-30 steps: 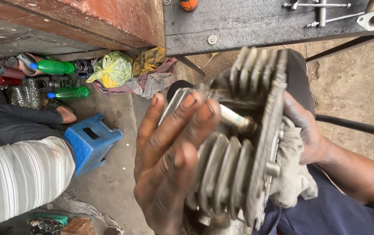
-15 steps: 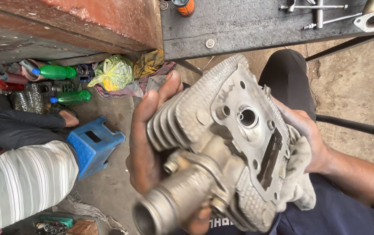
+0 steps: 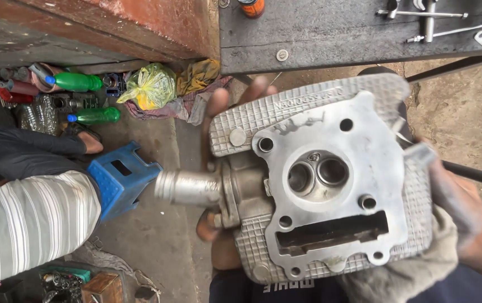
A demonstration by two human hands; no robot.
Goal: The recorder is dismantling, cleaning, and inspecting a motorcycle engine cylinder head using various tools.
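The floor [image 3: 157,247] was bare, stained concrete, bounded at the top by a rust-red wall panel [image 3: 140,22] and a dark workbench [image 3: 331,33] carrying metal tools [image 3: 426,17], with a blue plastic stool [image 3: 123,179], green bottles [image 3: 84,98] and a yellow bag [image 3: 148,87] alongside.

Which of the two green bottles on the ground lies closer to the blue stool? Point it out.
The lower green bottle, the one with the blue cap facing left. It lies just above the blue stool, while the other green bottle lies farther up by the yellow-green bag.
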